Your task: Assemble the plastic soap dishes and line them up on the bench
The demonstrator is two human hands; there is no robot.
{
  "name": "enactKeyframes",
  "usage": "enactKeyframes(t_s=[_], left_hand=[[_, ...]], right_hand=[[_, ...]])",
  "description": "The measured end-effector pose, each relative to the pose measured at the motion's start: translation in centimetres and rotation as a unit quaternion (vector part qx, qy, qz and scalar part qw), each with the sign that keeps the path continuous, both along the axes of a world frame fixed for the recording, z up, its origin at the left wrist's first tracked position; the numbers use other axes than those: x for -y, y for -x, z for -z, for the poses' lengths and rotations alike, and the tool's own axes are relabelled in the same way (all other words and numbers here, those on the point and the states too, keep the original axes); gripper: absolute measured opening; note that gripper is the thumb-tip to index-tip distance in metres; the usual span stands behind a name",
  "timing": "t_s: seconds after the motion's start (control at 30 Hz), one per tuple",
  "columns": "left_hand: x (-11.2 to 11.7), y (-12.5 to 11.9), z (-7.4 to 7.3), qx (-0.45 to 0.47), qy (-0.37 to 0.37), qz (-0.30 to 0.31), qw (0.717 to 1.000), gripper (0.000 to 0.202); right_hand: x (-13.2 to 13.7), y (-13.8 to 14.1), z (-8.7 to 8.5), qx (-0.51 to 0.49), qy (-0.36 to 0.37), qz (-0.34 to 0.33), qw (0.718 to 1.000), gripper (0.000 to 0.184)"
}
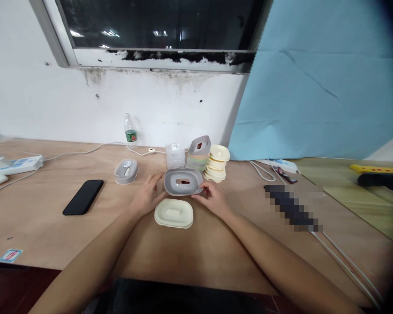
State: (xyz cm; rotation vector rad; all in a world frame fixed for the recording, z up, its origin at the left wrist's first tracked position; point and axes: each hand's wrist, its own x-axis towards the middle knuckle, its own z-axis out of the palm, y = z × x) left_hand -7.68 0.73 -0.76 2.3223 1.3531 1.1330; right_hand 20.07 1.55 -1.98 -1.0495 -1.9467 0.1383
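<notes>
Both hands hold a grey oval plastic tray (183, 182) with a slot in its middle, just above the wooden table (170, 248). My left hand (148, 195) grips its left rim with curled fingers. On the right rim, my right hand (212, 197) pinches the edge. A cream oval lid (174, 213) lies flat on the table right below the grey tray, between my wrists.
Behind the tray stand a stack of clear cups (175, 155), a stack of grey and green trays (198, 155) and a stack of cream lids (217, 163). A closed grey box (126, 171), a black phone (83, 197), a water bottle (130, 131) and power strips with cables lie around.
</notes>
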Motion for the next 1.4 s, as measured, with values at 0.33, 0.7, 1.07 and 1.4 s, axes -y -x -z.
enactKeyframes(t_s=[0.33, 0.7, 1.07, 1.4], left_hand=[[1.7, 0.8, -2.6, -0.067, -0.069, 0.044, 0.994, 0.037], [1.2, 1.3, -3.7, -0.149, 0.190, 0.100, 0.965, 0.056], [-0.1, 1.9, -2.2, -0.192, 0.306, 0.060, 0.931, 0.053], [0.0, 1.0, -1.2, -0.222, 0.206, 0.009, 0.953, 0.055]], right_hand=[[2.2, 0.8, 0.1, -0.147, 0.047, 0.000, 0.988, 0.046], [1.6, 3.0, -0.2, -0.162, 0.270, -0.038, 0.949, 0.037], [2.2, 4.2, -0.2, 0.023, 0.224, -0.036, 0.974, 0.028], [-3.2, 5.6, -7.3, 0.132, -0.017, 0.068, 0.989, 0.026]])
